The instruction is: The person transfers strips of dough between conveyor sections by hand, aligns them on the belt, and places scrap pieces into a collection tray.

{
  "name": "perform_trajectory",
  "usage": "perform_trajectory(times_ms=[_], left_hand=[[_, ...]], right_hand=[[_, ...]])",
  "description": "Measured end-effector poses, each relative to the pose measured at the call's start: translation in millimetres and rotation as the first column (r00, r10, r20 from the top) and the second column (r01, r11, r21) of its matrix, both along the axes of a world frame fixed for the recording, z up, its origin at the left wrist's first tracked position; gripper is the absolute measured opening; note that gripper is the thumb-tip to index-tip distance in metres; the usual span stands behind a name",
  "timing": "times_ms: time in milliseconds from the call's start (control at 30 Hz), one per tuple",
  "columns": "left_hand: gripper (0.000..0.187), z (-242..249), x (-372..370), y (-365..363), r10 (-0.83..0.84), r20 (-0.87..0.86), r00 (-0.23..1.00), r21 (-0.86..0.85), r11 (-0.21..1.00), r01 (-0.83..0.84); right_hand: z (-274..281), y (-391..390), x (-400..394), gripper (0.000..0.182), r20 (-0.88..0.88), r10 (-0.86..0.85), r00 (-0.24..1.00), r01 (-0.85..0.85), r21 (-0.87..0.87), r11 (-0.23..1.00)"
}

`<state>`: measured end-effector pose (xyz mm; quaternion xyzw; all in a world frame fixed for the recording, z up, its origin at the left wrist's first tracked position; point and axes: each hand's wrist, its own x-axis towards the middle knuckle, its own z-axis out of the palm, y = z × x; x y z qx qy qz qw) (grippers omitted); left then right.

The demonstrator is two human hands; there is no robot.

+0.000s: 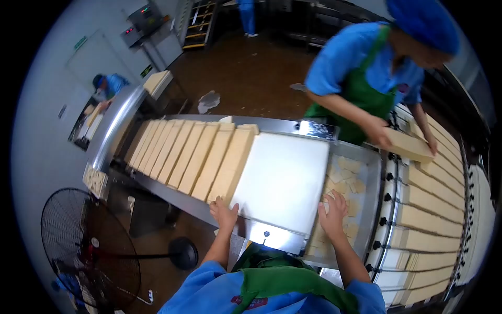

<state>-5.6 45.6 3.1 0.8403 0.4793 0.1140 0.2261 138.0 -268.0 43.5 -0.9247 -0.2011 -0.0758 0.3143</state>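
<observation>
Long pale-yellow blocks [196, 158] lie side by side across a steel conveyor with a white belt [282, 178]. My left hand [224, 214] is at the near end of the rightmost block [234, 162], fingertips against or just beside it, thumb apart. My right hand [333, 213] is over the left side of a metal tray [372, 180] holding thin pale scraps [345, 175]. Its fingers are curled, and a small pale thing seems to show between thumb and fingers; I cannot make out what it is.
Across from me, a co-worker [366, 73] in a green apron holds a similar block [408, 145] over a conveyor rack [429, 209] of blocks at right. A standing fan [89, 251] is at lower left. Another person [110, 83] works behind the steel hood [117, 123].
</observation>
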Motion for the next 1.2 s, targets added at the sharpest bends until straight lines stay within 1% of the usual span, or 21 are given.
perform_trajectory(times_ms=[100,167,200,233,400,567,600,700,733,767,800,833,900,967,1000,1033,1067,1100,1133,1167,1200], left_hand=[[0.082,-7.9,-5.7,40.1,0.043,-0.030,0.999,-0.075,0.996,-0.045],[0.087,-22.7,-8.7,56.3,0.044,-0.008,0.999,-0.071,0.996,-0.044],[0.086,-21.3,-7.0,54.5,-0.003,0.028,1.000,-0.119,0.993,0.006],[0.085,-16.3,-3.3,54.4,-0.050,0.066,0.997,-0.165,0.984,0.060],[0.079,-2.4,8.5,51.3,-0.119,0.105,0.987,-0.152,0.979,0.134],[0.085,5.3,10.9,58.0,-0.220,-0.012,0.975,-0.263,0.942,0.209],[0.092,-4.9,8.3,58.4,-0.296,-0.104,0.949,-0.129,0.951,0.283],[0.096,-14.8,6.0,59.5,-0.352,-0.051,0.935,-0.042,0.936,0.350],[0.100,-11.6,7.7,60.0,-0.358,-0.097,0.928,-0.122,0.930,0.346],[0.100,-7.3,8.5,60.8,-0.362,-0.091,0.928,-0.116,0.929,0.351],[0.099,-0.5,9.9,61.3,-0.363,-0.118,0.924,-0.210,0.919,0.334],[0.099,1.5,12.3,62.6,-0.369,-0.142,0.919,-0.299,0.901,0.315],[0.099,-6.1,10.2,62.1,-0.377,-0.105,0.920,-0.242,0.907,0.344],[0.099,3.0,12.7,64.3,-0.406,-0.147,0.902,-0.358,0.872,0.334],[0.099,2.5,14.0,63.2,-0.423,-0.137,0.896,-0.345,0.868,0.357],[0.094,1.1,15.9,61.4,-0.437,-0.130,0.890,-0.363,0.856,0.367],[0.089,0.1,18.1,59.6,-0.449,-0.125,0.885,-0.383,0.844,0.375],[0.089,-1.6,20.6,56.8,-0.464,-0.119,0.878,-0.370,0.841,0.394],[0.087,-3.7,24.0,50.6,-0.502,-0.042,0.864,-0.379,0.808,0.451],[0.086,-3.7,29.0,43.2,-0.538,0.034,0.842,-0.386,0.770,0.508],[0.083,-0.8,34.7,32.9,-0.564,0.062,0.823,-0.376,0.751,0.543]], right_hand=[[-19.8,52.9,19.6,0.041,-0.077,0.048,0.996,-0.050,-0.030,0.998],[-23.8,93.9,30.4,0.044,-0.101,0.086,0.991,-0.099,-0.129,0.987],[-28.7,111.9,36.1,0.051,-0.136,0.099,0.986,-0.123,-0.176,0.977],[-33.3,132.9,42.5,0.051,-0.134,0.104,0.986,-0.127,-0.179,0.976],[-42.3,238.0,77.3,0.068,-0.186,0.120,0.975,-0.182,-0.365,0.913],[-32.1,335.6,113.8,0.074,-0.211,0.112,0.971,-0.186,-0.374,0.908],[-28.6,350.4,120.3,0.075,-0.219,0.135,0.966,-0.209,-0.363,0.908],[-27.6,383.3,134.9,0.076,-0.208,0.093,0.974,-0.172,-0.407,0.897],[-28.2,387.5,136.5,0.076,-0.204,0.091,0.975,-0.168,-0.405,0.899],[-27.8,389.4,137.7,0.076,-0.268,0.076,0.961,-0.185,-0.414,0.891],[-26.3,390.1,140.1,0.076,-0.324,0.058,0.944,-0.198,-0.419,0.886],[-27.9,389.0,142.2,0.076,-0.308,0.051,0.950,-0.183,-0.415,0.891],[-28.7,381.4,144.7,0.079,-0.291,-0.004,0.957,-0.137,-0.461,0.877],[-13.2,365.2,146.3,0.080,-0.314,-0.079,0.946,-0.076,-0.453,0.888],[-6.6,351.2,144.8,0.082,-0.357,-0.143,0.923,-0.039,-0.456,0.889],[-1.4,332.2,144.5,0.088,-0.356,-0.168,0.919,0.028,-0.366,0.930],[5.9,313.3,146.3,0.092,-0.425,-0.258,0.868,0.089,-0.378,0.922],[-9.1,288.4,151.8,0.093,-0.357,-0.288,0.888,0.144,-0.380,0.914],[12.2,266.3,147.8,0.095,-0.444,-0.361,0.820,0.188,-0.387,0.903],[10.7,243.7,148.9,0.098,-0.448,-0.397,0.801,0.226,-0.387,0.894],[9.0,223.9,143.6,0.099,-0.381,-0.429,0.819,0.293,-0.365,0.884]])
